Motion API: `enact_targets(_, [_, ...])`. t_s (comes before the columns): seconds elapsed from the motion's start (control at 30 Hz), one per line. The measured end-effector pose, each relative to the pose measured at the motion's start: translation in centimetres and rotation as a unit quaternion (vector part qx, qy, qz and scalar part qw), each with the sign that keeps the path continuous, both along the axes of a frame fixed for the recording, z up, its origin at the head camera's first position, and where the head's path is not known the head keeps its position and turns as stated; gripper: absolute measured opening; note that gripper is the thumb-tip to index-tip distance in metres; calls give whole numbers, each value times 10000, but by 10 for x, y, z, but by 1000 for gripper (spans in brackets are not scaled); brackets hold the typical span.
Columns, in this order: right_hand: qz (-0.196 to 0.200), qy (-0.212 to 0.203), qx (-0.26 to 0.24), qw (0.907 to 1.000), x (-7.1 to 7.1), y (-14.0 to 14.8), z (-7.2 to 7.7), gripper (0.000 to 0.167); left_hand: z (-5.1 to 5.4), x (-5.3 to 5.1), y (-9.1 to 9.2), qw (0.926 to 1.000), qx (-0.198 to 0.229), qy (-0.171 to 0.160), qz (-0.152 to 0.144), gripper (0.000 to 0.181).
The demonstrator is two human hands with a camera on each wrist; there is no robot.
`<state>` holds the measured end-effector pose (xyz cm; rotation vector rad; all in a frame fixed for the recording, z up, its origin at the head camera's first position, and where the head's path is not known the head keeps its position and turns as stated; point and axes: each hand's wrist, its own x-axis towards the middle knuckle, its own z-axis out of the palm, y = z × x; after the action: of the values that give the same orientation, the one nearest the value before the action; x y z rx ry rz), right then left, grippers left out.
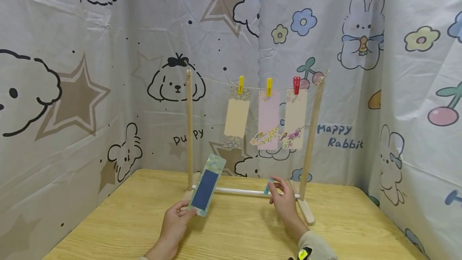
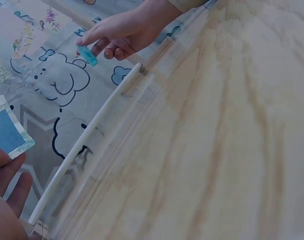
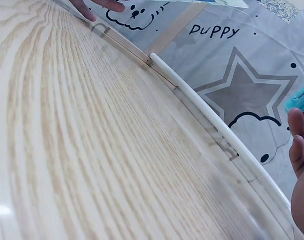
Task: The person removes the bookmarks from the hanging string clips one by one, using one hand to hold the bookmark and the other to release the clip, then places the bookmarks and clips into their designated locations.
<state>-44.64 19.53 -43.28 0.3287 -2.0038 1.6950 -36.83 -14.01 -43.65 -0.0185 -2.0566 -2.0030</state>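
Note:
My left hand (image 1: 175, 220) pinches the lower end of a bookmark-shaped card (image 1: 204, 187), dark blue in the middle with a green floral border. The card tilts to the right above the table. Between thumb and fingers, my right hand (image 1: 284, 200) holds a small blue clothespin (image 1: 268, 186) near the rack's white bar. Behind them a string (image 1: 213, 81) runs between two wooden posts. Three cards hang from it: a cream one (image 1: 237, 117) and a pink one (image 1: 268, 115) on yellow clothespins, and another cream one (image 1: 296, 111) on a red clothespin (image 1: 296, 85).
The wooden rack stands at the back of the table (image 1: 238, 232), its left post (image 1: 189, 131) and right post (image 1: 311, 139) joined low down by a white bar (image 1: 238, 191). A patterned curtain (image 1: 162, 23) closes off the back and both sides.

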Motion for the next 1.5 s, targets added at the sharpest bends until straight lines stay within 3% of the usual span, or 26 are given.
enact_targets(0.23, [-125,108,92,9998,-2,1,-6,25,-2,2,-1,9999,-8,-129,80,39])
enact_targets(0.43, [-184,-35,209,9996,-5,7,-9,27,-2,4,0,9998,-73,-84,133,38])
enact_targets(0.8, [-232,-184,298,9991,-6,11,-11,32,1,15,4,9924,-1039,-221,615,29])
enact_targets(1.07, [-340,-307,432,9980,-6,13,-12,33,-3,18,4,9853,-1540,-373,638,29])
enact_targets(1.5, [-315,-285,457,9980,-6,12,-12,32,-3,24,2,9785,-1920,-560,514,17])
